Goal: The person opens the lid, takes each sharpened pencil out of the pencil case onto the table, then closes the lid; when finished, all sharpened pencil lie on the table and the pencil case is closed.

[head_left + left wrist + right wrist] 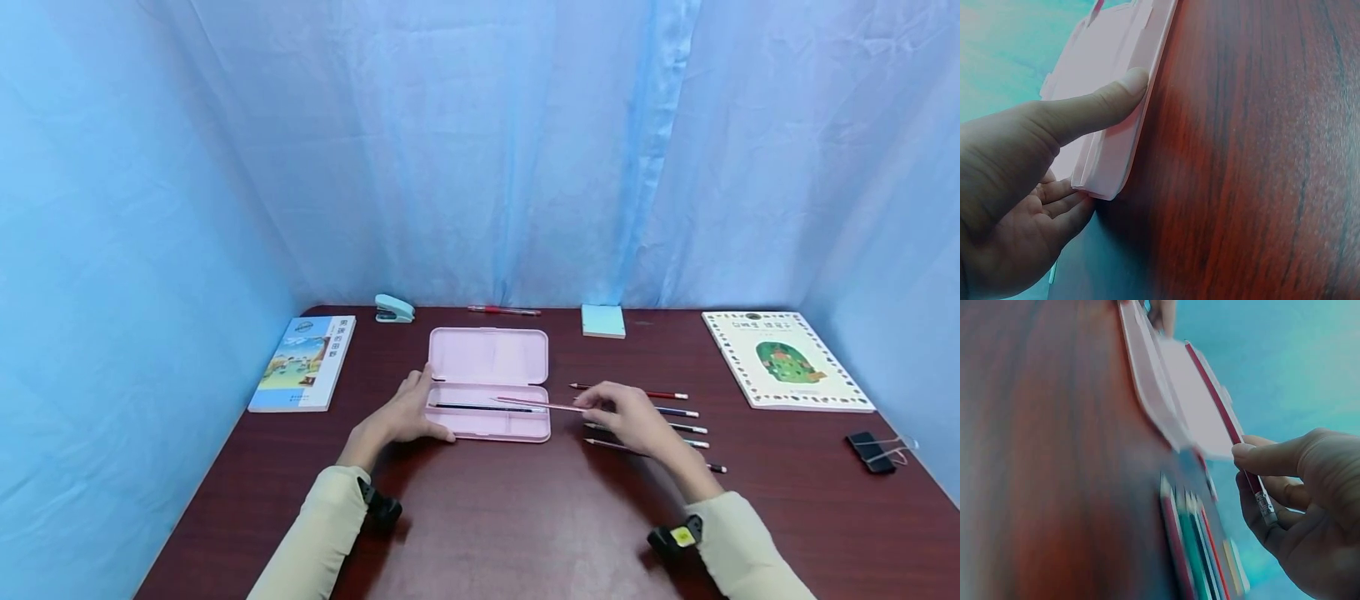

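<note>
A pink pencil case (489,435) lies with its lid (487,354) folded back, and a dark pencil (480,407) rests in its long compartment. My left hand (405,414) holds the left end of the case. In the left wrist view its thumb (1107,106) presses along the front wall, while the other fingers bend at the end corner. My right hand (626,414) pinches a red pencil (1216,397) near its eraser end, between thumb and fingers. The tip of that pencil points left, over the right part of the case. Several more pencils (682,394) lie side by side beneath and beyond the right hand.
At the back stand a mint stapler (394,308), a red pen (504,311) and a light-blue note pad (603,321). Books flank the table, one at left (303,364) and one at right (787,361). A black binder clip (872,452) lies at the right edge.
</note>
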Action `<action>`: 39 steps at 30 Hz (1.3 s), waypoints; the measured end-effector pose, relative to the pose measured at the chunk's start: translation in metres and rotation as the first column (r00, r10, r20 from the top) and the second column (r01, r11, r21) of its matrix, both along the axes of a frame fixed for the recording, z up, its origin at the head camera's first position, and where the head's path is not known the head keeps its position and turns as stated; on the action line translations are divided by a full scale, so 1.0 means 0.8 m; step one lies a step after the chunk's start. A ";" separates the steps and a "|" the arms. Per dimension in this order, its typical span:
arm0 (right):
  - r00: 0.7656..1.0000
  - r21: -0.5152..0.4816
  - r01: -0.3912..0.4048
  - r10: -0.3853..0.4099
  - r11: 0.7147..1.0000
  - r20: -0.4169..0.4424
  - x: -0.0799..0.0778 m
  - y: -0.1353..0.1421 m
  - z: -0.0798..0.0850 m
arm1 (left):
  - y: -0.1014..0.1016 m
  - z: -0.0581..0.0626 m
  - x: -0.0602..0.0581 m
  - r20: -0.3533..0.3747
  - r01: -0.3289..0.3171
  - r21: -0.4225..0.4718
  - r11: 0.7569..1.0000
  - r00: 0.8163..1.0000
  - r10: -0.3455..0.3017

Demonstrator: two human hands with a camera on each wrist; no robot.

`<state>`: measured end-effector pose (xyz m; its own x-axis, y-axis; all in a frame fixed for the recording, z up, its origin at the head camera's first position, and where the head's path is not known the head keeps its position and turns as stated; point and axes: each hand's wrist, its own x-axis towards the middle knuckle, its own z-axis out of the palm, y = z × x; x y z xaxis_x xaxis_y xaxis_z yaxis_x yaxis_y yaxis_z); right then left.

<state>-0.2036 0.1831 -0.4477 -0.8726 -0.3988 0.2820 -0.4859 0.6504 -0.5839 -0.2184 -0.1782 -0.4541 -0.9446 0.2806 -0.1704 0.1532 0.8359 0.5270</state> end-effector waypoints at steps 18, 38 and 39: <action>0.984 0.077 0.179 -0.177 0.981 -0.032 0.109 0.146 -0.017 | 0.001 0.000 0.002 0.005 0.000 0.013 1.000 1.000 0.000; 0.968 0.049 0.202 -0.192 0.978 -0.165 0.110 0.154 -0.043 | 0.001 0.002 0.000 0.006 -0.002 -0.019 1.000 1.000 0.002; 0.967 0.045 0.197 -0.187 0.979 -0.173 0.111 0.153 -0.043 | 0.002 0.002 0.000 0.006 -0.002 -0.019 1.000 1.000 0.002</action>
